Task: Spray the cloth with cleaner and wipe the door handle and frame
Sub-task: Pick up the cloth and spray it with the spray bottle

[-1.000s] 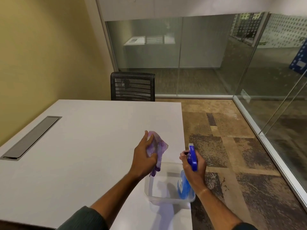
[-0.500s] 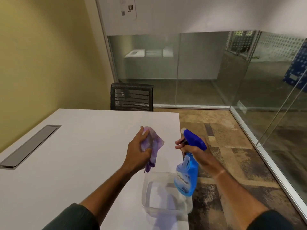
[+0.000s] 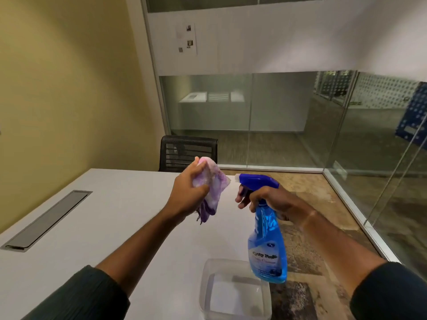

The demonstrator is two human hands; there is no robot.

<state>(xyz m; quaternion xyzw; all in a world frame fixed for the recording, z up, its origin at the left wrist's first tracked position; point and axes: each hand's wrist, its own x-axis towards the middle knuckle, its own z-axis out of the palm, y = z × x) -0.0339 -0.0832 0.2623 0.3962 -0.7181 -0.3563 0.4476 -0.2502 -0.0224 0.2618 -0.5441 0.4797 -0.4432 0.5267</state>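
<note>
1. The left hand (image 3: 188, 195) is held up over the white table (image 3: 97, 227). Its grip is closed around a bunched-up cloth (image 3: 213, 188).
2. The cloth is purple and white. The thumb presses on its front and the fingers are tucked behind it. A darker purple end hangs down below the hand.
3. The right hand (image 3: 270, 199) holds a blue spray bottle (image 3: 268, 248) by the neck. Its grip is curled tight around the neck, and the front fingers sit at the trigger.
4. The bottle hangs almost straight up and down. It has blue liquid inside and a label with words too blurry to read.
5. The dark blue spray head (image 3: 256, 181) has a white tip. The tip points left at the cloth. The tip and the cloth are very near but not touching.
6. A clear plastic tub (image 3: 233, 294) sits on the table near its right edge, close to the person. The bottom of the bottle hangs just above the tub's right back corner.
7. A long grey slot cover (image 3: 46, 221) is set into the table on the left.
8. A black mesh chair (image 3: 188, 152) stands at the far end of the table.
9. Behind the chair and along the right side are glass walls (image 3: 277, 112). A yellow wall (image 3: 69, 88) is on the left.
10. Both arms wear dark sleeves pushed up from the wrists.
</note>
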